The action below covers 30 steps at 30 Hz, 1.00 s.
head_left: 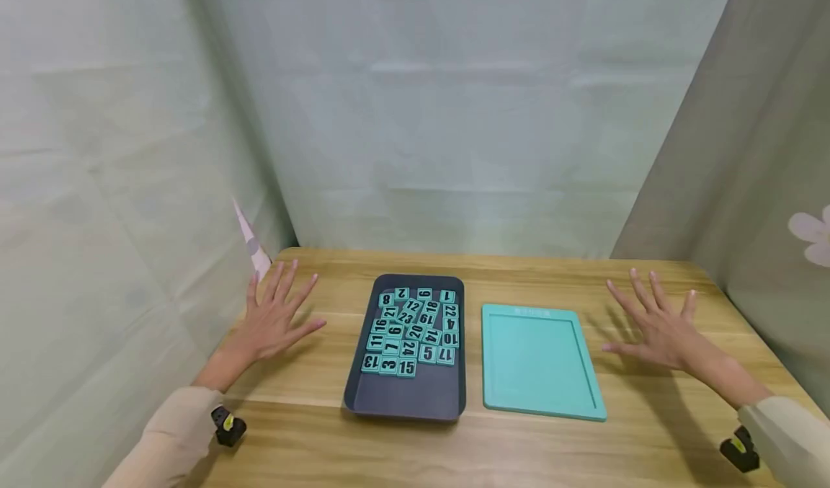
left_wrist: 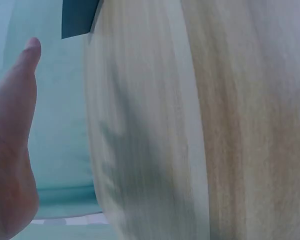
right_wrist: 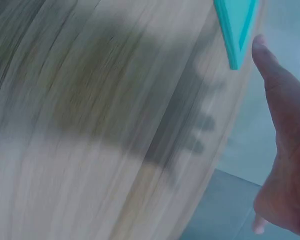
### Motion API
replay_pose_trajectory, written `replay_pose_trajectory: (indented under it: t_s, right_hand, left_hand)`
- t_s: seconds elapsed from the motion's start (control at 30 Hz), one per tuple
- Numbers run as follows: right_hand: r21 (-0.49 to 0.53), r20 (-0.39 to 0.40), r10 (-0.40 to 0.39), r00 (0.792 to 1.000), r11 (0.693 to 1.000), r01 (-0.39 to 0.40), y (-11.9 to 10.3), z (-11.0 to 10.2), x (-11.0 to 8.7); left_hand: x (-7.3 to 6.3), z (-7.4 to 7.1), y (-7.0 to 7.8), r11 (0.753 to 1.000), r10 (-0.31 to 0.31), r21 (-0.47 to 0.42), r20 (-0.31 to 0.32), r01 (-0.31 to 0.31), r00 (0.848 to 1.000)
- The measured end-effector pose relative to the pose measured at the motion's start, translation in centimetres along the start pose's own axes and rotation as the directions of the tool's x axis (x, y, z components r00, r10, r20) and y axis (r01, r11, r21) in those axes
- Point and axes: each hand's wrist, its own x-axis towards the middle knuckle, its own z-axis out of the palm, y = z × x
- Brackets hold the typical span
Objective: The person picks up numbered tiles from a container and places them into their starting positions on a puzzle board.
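Many turquoise tiles [head_left: 415, 331], black-numbered, in a dark tray [head_left: 408, 394] — all fingers [head_left: 287, 282] spread wide.

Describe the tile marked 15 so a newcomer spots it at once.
On the wooden table, find the dark tray left of the teal board. Inside, the tile marked 15 ends the nearest row on the right, beside the tile marked 3; no other visible tile reads 15.

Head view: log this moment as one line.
left hand: spread, empty; right hand: spread, empty; number tiles: in dark tray; teal frame: no tiles inside
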Motion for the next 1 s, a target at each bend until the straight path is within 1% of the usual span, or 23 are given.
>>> replay_pose_trajectory:
  t_s: [0.1,0.13,0.2,0.27,0.33,0.43,0.5,0.57,0.63,0.7,0.8,0.9,1.0]
  right_hand:
    - [0.131,0.042,0.020,0.999,0.991,-0.025,-0.3,-0.1,0.3]
    - [0.181,0.048,0.017,0.999,0.983,-0.025,-0.5,-0.2,0.4]
    - [0.278,0.035,-0.002,0.999,0.961,-0.008,-0.8,-0.1,0.4]
    - [0.365,0.016,-0.030,0.999,0.931,0.022,-1.1,0.0,0.5]
    - [0.433,-0.004,-0.060,0.998,0.900,0.056,-1.3,0.2,0.6]
    - [0.501,-0.012,-0.080,0.997,0.862,0.075,-1.6,0.4,0.8]
    - [0.532,-0.005,-0.085,0.996,0.843,0.075,-1.9,0.3,1.1]
    - [0.558,0.004,-0.082,0.997,0.827,0.066,-2.2,0.3,1.4]
    - [0.583,0.010,-0.077,0.997,0.811,0.057,-2.6,0.3,1.7]
    - [0.595,0.008,-0.073,0.997,0.802,0.054,-2.9,0.3,2.1]
    - [0.584,-0.021,-0.067,0.998,0.809,0.067,-3.4,0.4,2.7]
    - [0.575,-0.058,-0.078,0.995,0.812,0.097,-4.0,0.5,3.2]
    - [0.588,-0.080,-0.104,0.991,0.798,0.131,-4.7,0.7,3.6]
  left_hand:
    - [0.0,-0.1,0.4,0.996,-0.033,-0.086,0.032,0.036,0.999]
    - [0.0,-0.1,0.5,0.992,-0.041,-0.117,0.038,0.046,0.998]
    - [0.1,-0.1,0.7,0.978,-0.054,-0.200,0.050,0.063,0.997]
    - [0.1,-0.1,0.9,0.956,-0.063,-0.283,0.070,0.080,0.996]
    - [0.2,-0.2,1.2,0.928,-0.072,-0.356,0.105,0.105,0.992]
    - [0.3,-0.5,1.9,0.871,-0.066,-0.471,0.167,0.138,0.984]
    - [0.4,-0.7,2.5,0.827,-0.049,-0.540,0.209,0.157,0.977]
    - [0.6,-0.9,2.9,0.785,-0.017,-0.598,0.240,0.161,0.971]
    - [0.8,-1.0,3.3,0.753,0.022,-0.639,0.265,0.159,0.964]
    - [1.0,-1.0,3.7,0.731,0.057,-0.664,0.289,0.157,0.956]
    - [1.2,-0.9,4.2,0.711,0.112,-0.687,0.322,0.151,0.940]
    - [1.3,-0.5,4.6,0.686,0.148,-0.708,0.365,0.170,0.919]
    - [1.4,-0.1,4.8,0.658,0.171,-0.726,0.402,0.200,0.900]
